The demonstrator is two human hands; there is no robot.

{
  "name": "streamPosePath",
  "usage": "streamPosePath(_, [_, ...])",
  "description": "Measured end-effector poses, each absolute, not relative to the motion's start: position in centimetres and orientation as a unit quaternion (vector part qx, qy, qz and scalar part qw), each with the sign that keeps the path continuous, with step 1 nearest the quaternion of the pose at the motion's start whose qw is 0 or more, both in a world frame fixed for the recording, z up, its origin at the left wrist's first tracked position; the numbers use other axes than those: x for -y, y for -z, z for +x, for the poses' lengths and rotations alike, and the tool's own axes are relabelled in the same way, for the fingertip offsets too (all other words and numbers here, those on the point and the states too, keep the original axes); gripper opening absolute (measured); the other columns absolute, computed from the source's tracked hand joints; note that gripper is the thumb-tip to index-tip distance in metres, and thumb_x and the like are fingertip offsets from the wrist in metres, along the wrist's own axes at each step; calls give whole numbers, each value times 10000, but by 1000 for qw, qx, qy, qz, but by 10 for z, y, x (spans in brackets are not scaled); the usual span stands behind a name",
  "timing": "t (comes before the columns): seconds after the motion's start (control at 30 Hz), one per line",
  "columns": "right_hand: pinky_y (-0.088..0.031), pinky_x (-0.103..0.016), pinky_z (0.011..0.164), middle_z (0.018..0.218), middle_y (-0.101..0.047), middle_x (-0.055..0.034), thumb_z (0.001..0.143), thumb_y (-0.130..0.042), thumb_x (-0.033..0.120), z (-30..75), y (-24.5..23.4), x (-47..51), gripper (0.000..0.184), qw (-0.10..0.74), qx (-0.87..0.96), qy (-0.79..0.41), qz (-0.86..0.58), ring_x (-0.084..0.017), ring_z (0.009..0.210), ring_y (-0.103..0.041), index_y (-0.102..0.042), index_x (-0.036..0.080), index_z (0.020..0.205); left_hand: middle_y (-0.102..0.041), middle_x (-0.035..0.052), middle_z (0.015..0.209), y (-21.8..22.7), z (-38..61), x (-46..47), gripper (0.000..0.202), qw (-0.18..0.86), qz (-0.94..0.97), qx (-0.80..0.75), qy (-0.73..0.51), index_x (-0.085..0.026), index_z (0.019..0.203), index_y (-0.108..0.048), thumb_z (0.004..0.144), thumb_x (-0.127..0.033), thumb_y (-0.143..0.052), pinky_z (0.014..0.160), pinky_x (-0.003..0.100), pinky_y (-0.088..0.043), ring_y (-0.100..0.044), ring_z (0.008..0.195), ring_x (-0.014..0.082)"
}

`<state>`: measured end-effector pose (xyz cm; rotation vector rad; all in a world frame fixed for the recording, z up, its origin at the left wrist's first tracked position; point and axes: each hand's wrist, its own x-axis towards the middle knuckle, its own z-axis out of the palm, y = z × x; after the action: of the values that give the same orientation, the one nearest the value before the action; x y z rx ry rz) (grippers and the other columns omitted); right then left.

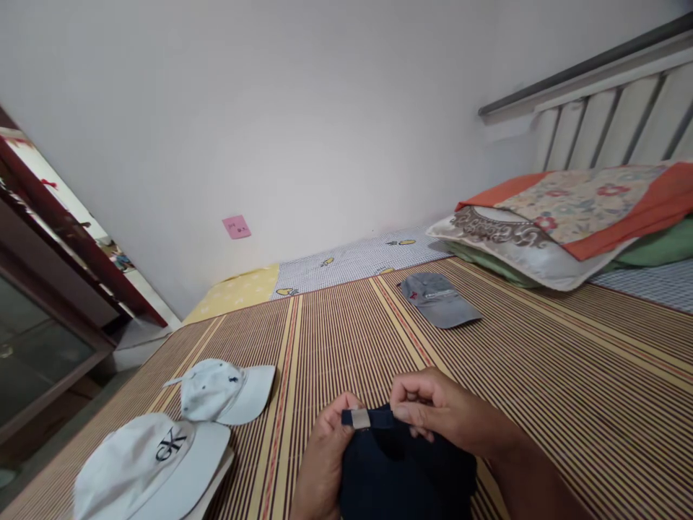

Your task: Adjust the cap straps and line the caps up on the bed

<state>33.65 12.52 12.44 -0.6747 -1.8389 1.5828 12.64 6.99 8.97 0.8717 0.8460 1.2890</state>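
Observation:
A dark navy baseball cap [406, 473] is held low at the front, its back strap with a metal buckle [360, 418] turned up. My left hand [328, 451] is closed on the strap's left end beside the buckle. Pinched between thumb and fingers of my right hand [436, 408] is the strap's right end, at the cap's edge. Both hands hold the same cap, and its brim does not show. To the left lie a white cap with black letters [151, 462] and a pale cap with a small dark emblem [221, 390].
A grey cap [438, 297] lies farther off on the striped mat [336, 339]. Pillows [503, 242] with an orange floral cover [595, 198] are stacked at right, below a radiator [611, 119]. A pink note [237, 227] sticks to the wall; a doorway stands at left.

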Motion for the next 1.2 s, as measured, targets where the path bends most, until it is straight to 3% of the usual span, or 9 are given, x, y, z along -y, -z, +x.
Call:
streamPosePath(0.33, [-323, -255, 556, 618, -522, 60, 898, -668, 320, 326, -132, -118, 225, 333, 713, -553, -274, -100, 570, -451, -578, 210, 723, -438, -63, 608, -104, 134, -64, 516, 638, 376, -413, -529, -204, 704, -543, 746, -582, -891, 530, 243, -213, -281, 570, 108])
streamPosePath(0.5, [-315, -256, 534, 596, -519, 65, 901, -657, 329, 322, -134, -114, 230, 336, 704, -565, -268, -96, 533, -434, -568, 214, 724, -405, -62, 631, -108, 136, -65, 524, 617, 391, -423, -535, -194, 691, -558, 724, -585, -905, 540, 232, -236, -256, 599, 114])
streamPosePath(0.73, [-318, -249, 522, 604, -510, 62, 908, -660, 370, 321, -134, -112, 247, 338, 694, -578, -265, -96, 539, -437, -577, 211, 737, -469, -50, 686, -106, 138, -66, 476, 607, 403, -402, -554, -197, 763, -593, 737, -547, -914, 575, 213, -284, -320, 638, 117])
streamPosePath(0.87, [-329, -248, 531, 612, -515, 59, 914, -655, 361, 320, -136, -113, 241, 334, 695, -578, -266, -99, 554, -451, -585, 206, 744, -443, -54, 684, -101, 136, -66, 442, 621, 392, -395, -552, -200, 784, -584, 775, -511, -898, 548, 223, -251, -307, 616, 111])
streamPosePath(1.0, [-339, -245, 526, 623, -515, 58, 913, -652, 357, 321, -135, -114, 237, 333, 691, -579, -276, -101, 558, -460, -581, 208, 743, -454, -47, 717, -96, 133, -66, 397, 643, 356, -369, -569, -207, 848, -594, 886, -558, -773, 556, 226, -292, -355, 611, 111])
streamPosePath(1.13, [-339, -241, 519, 622, -521, 56, 911, -638, 349, 320, -134, -114, 233, 329, 691, -579, -282, -98, 552, -464, -579, 207, 736, -515, -10, 773, -94, 134, -63, 507, 684, 307, -282, -599, -193, 877, -625, 934, -697, -626, 609, 225, -358, -439, 688, 132])
streamPosePath(1.2, [-339, -241, 516, 612, -521, 58, 908, -630, 343, 320, -134, -115, 226, 326, 692, -580, -280, -97, 543, -460, -579, 206, 735, -531, 5, 788, -96, 134, -62, 485, 675, 337, -258, -603, -178, 862, -629, 967, -651, -610, 659, 230, -388, -455, 719, 138])
